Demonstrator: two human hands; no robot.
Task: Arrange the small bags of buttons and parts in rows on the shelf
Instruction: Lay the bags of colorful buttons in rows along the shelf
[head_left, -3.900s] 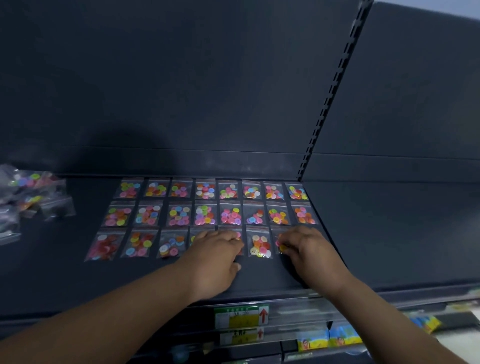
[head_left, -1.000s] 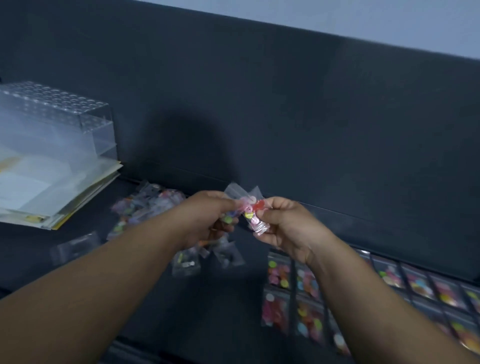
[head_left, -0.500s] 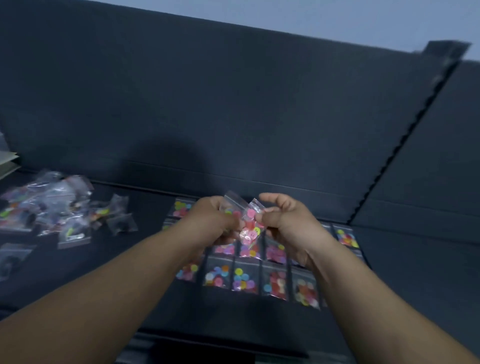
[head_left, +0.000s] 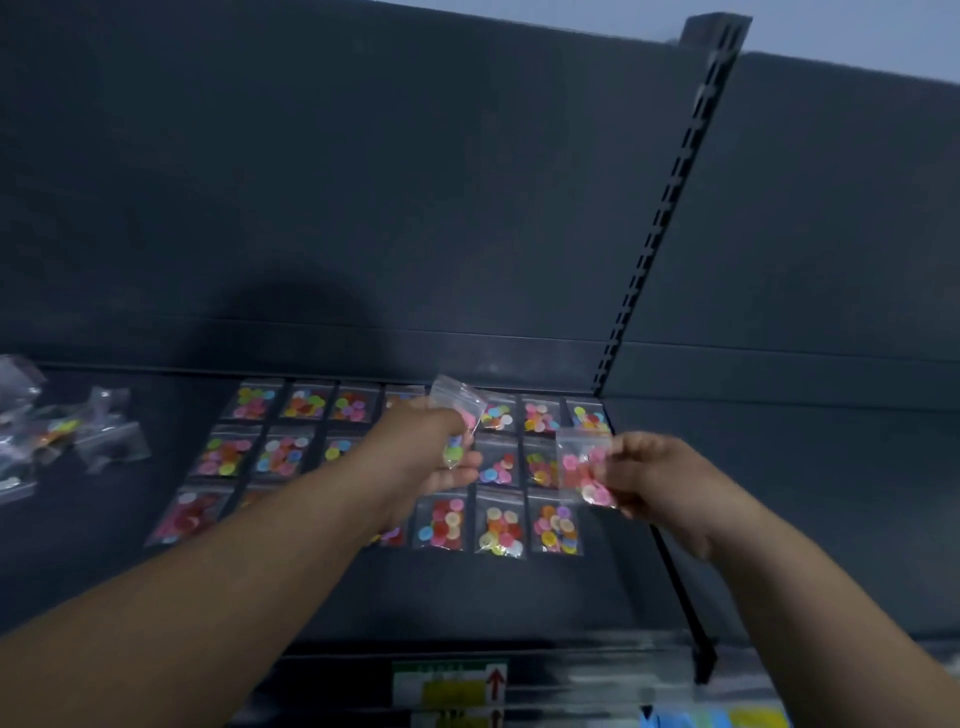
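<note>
Hands both raised over dark grey metal shelf (head_left: 571, 597), each with one bag. Left hand (head_left: 431, 452) has its fingers curled round a small clear zip bag of mixed coloured buttons (head_left: 458, 402); the bag's clear top sticks up above the knuckles, and a green button shows near the fingertips. Right hand (head_left: 654, 478) pinches a second small clear bag of mostly pink buttons (head_left: 584, 467) by its right edge, thumb and fingers clenched on it. That bag hangs in the air above the right end of the grid. The two held bags are apart, not touching.

Laid-out clear bags of coloured buttons (head_left: 498, 525) lie flat on the shelf in three rows, edges just beside each other; the left forearm hides part of the middle and front rows. Loose heap of unsorted clear bags (head_left: 62, 436) sits at far left of the shelf, well apart from the grid. Slotted dark upright post (head_left: 665, 208) rises behind the grid's right end. White, green and yellow shelf-edge label with red arrow (head_left: 449, 680) below, blurred.
</note>
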